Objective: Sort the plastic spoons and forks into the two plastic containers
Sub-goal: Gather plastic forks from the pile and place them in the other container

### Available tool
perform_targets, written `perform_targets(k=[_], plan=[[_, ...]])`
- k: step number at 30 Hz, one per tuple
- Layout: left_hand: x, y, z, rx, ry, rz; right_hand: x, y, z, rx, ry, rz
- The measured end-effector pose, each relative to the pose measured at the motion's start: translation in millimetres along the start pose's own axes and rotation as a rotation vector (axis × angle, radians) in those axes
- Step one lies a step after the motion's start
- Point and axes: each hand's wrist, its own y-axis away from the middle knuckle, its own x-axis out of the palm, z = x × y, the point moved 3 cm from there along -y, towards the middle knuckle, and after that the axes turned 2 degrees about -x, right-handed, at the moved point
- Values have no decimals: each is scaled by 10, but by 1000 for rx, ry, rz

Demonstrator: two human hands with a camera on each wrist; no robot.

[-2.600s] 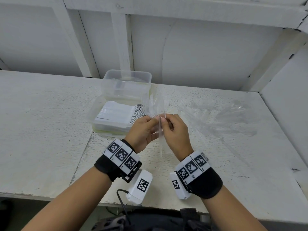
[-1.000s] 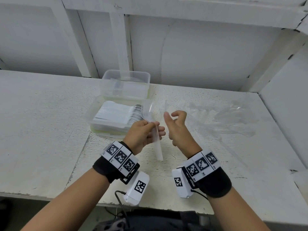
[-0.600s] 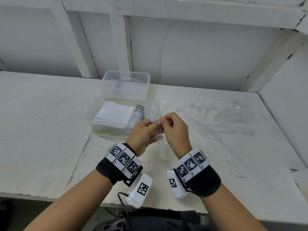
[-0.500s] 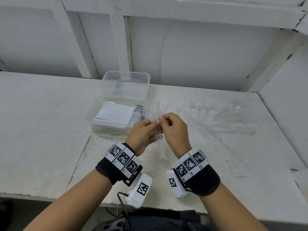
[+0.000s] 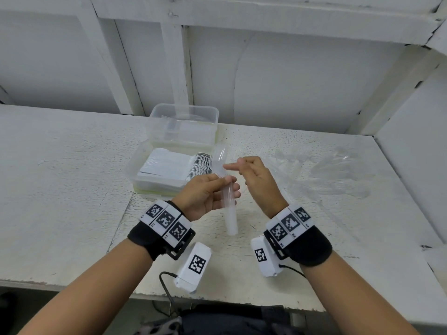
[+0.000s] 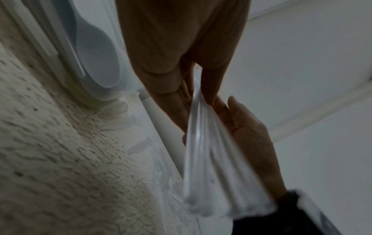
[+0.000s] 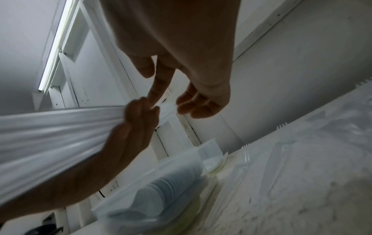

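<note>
- The left hand (image 5: 205,193) is gripping a stack of clear forks (image 5: 223,187), handles down; judging by this, forks are being gathered for sorting.
- The right hand (image 5: 257,180) is hovering beside it, loosely curled, holding nothing.
- Next, it should be picking a loose fork from the pile (image 5: 321,172) to its right.
- The spoon container (image 5: 167,169) is sitting just beyond the left hand, the other container (image 5: 183,124) behind it.

no readable text, wristbands (image 5: 167,220) bear coded squares (no lettering)
</note>
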Motion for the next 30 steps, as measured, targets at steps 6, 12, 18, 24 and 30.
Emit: perform_targets(k=[6,12,18,24,30], plan=[[27,34,-6,-9,-197,64,-158,-199,61,55,75,-20],[72,83,25,-84,-324,187,-101,-282,116,-36,162,234],[42,112,87,-151,-316,252,-119,-291,9,-29,144,55],[-49,138,42,-192,-406,319,-195,-272,51,-41,117,-8],[-262,108,-210,-159,-728,222,-302,-256,113,-72,332,188]])
